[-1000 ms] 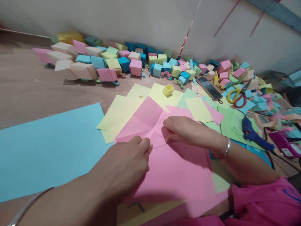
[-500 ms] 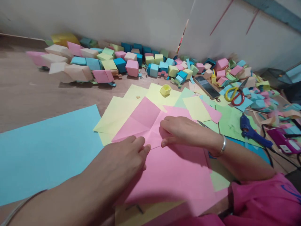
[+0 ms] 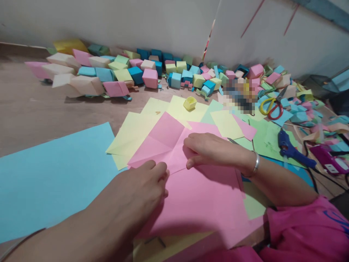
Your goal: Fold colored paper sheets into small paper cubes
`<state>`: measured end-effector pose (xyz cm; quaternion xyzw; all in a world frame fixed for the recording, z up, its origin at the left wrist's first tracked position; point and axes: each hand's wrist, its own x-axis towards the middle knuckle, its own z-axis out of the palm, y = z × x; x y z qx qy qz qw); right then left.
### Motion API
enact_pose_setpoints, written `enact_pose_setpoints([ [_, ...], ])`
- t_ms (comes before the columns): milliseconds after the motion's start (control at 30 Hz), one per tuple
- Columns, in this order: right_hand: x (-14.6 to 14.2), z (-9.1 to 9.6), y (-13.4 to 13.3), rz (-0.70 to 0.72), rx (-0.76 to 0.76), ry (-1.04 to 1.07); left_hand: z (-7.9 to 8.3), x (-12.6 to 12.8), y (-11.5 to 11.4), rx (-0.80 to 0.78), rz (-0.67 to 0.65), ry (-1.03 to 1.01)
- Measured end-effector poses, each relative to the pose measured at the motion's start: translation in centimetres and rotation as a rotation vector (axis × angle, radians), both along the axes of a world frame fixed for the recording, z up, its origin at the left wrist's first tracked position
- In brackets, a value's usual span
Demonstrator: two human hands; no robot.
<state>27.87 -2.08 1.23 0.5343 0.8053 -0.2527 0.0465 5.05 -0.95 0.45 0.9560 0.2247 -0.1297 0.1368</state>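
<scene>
A creased pink paper square (image 3: 163, 140) lies on a larger pink sheet (image 3: 201, 200) in front of me. My left hand (image 3: 141, 189) pinches the near edge of the square with curled fingers. My right hand (image 3: 211, 151), with a silver bangle at the wrist, presses on the square's right corner, fingers bent and together. Yellow sheets (image 3: 136, 131) lie under the pink square. A big blue sheet (image 3: 54, 174) lies at the left.
Many folded paper cubes (image 3: 149, 76) in several colours line the wall at the back. A small yellow paper cup (image 3: 189, 103) sits on the yellow sheets. Scissors with yellow and red handles (image 3: 269, 108), a blue glue gun (image 3: 289, 149) and a purple tool (image 3: 327, 160) lie at the right among scraps.
Both hands have stayed on the pink square, the left fingers sliding slightly along its near edge. The view has shifted a little.
</scene>
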Motion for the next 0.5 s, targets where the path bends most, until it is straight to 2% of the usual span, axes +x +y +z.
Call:
enact_pose_setpoints([
  [133, 0.6, -0.4, 0.3, 0.005, -0.03, 0.077, 0.4, 0.1, 0.1, 0.007, -0.073, 0.14],
  [233, 0.8, -0.6, 0.4, 0.003, -0.031, 0.095, 0.5, 0.5, -0.4, 0.039, -0.023, 0.226],
  [300, 0.8, -0.6, 0.4, 0.009, -0.027, 0.09, 0.3, 0.7, -0.7, 0.084, -0.007, 0.193],
  [400, 0.7, -0.4, 0.4, 0.01, -0.025, 0.067, -0.3, 1.1, -0.7, 0.157, -0.077, 0.079],
  [500, 0.6, -0.2, 0.4, -0.001, -0.032, 0.057, -0.3, 1.3, -0.3, 0.16, -0.108, 0.073],
])
